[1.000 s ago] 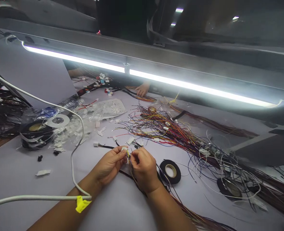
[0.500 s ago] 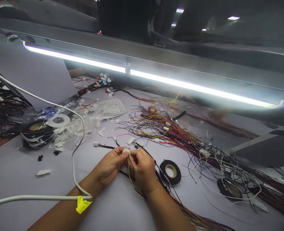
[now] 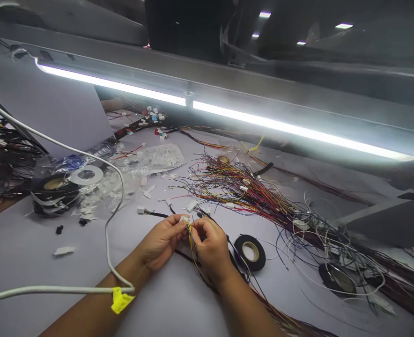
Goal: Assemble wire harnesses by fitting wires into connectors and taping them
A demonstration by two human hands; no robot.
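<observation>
Between thumb and fingers, my left hand [image 3: 163, 241] grips a small white connector [image 3: 184, 219]. Yellow and dark wires [image 3: 192, 243] run down from that connector past my right hand [image 3: 212, 245]. The right fingers are pinched round a thin dark wire [image 3: 193, 219] whose end sticks up beside the connector. Just beyond the hands lie another white connector [image 3: 191, 205] and a connector on a black-sleeved lead [image 3: 141, 210]. A roll of black tape [image 3: 249, 252] rests to the right of my right hand.
A large bundle of loose wires [image 3: 263, 192] spreads across the table's right side. Bagged tape rolls [image 3: 55, 187] and bags of white connectors [image 3: 165, 157] lie at left. A white cable [image 3: 121, 187] with a yellow tag [image 3: 121, 299] crosses over my left forearm. A lamp [image 3: 298, 130] hangs above.
My right fingers have shifted slightly off the connector, and the end of a thin wire now shows above them. The left hand keeps its hold. The view has moved slightly.
</observation>
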